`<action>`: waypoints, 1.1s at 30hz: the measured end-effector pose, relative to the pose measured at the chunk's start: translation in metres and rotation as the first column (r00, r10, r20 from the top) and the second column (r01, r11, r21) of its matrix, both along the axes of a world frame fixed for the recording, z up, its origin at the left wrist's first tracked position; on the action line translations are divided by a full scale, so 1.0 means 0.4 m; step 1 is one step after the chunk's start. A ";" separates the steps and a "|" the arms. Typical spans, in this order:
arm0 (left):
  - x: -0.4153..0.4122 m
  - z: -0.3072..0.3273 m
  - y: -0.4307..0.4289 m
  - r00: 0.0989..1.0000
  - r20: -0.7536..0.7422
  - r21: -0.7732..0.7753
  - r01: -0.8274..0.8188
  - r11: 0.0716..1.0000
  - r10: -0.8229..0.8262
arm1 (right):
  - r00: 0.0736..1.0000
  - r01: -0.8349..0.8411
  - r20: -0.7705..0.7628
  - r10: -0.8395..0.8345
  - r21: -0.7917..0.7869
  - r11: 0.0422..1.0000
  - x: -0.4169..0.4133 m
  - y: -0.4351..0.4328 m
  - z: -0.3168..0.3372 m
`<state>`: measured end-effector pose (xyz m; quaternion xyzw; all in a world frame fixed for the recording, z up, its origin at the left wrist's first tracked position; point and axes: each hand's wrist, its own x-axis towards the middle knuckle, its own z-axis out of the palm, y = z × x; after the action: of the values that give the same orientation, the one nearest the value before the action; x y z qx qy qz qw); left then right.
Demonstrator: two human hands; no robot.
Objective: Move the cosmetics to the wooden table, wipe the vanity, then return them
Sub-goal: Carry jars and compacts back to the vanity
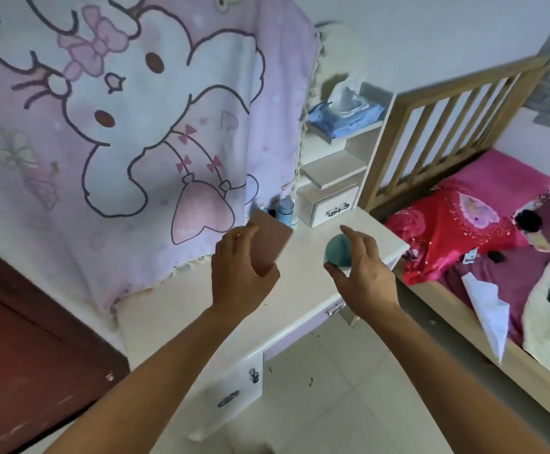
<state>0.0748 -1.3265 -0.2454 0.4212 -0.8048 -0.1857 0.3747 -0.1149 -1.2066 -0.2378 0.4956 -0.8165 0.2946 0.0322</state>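
My left hand (241, 273) grips a flat pink box (268, 242) above the white vanity top (208, 309). My right hand (362, 276) holds a round teal jar (339, 250) between thumb and fingers, over the right part of the vanity. A blue bottle (285, 209) and a small dark item beside it stand at the back of the vanity, against the cartoon cloth. Whether the box and the jar touch the surface is unclear.
A pink cartoon cloth (119, 126) hangs over the vanity's back. A small white shelf unit (336, 181) with a drawer carries a blue wipes pack (345, 116). A wooden-railed bed (496, 250) with red bedding lies right. A dark red cabinet (21, 355) stands left.
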 end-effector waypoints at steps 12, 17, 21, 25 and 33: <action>-0.148 -0.158 -0.299 0.966 0.162 0.141 -0.223 0.965 0.200 | 0.967 -0.205 0.156 0.202 0.001 0.979 -0.235 -0.413 -0.140; -0.129 -0.258 -0.320 0.878 0.283 0.308 -0.465 0.830 0.386 | 0.863 -0.454 0.298 0.408 0.103 0.885 -0.235 -0.571 -0.258; -0.115 -0.308 -0.331 0.762 0.372 0.353 -0.644 0.679 0.530 | 0.757 -0.626 0.356 0.547 0.159 0.763 -0.204 -0.688 -0.325; -0.098 -0.383 -0.332 0.698 0.419 0.412 -0.716 0.563 0.581 | 0.715 -0.694 0.377 0.589 0.275 0.666 -0.162 -0.738 -0.402; -0.118 -0.568 -0.383 0.741 0.487 0.529 -0.671 0.519 0.463 | 0.785 -0.614 0.375 0.494 0.354 0.706 -0.150 -0.753 -0.551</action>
<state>0.0274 -1.4799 -0.4725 0.7901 -0.5396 -0.2673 0.1148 -0.1749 -1.5077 -0.4582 0.6708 -0.6703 0.1496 -0.2799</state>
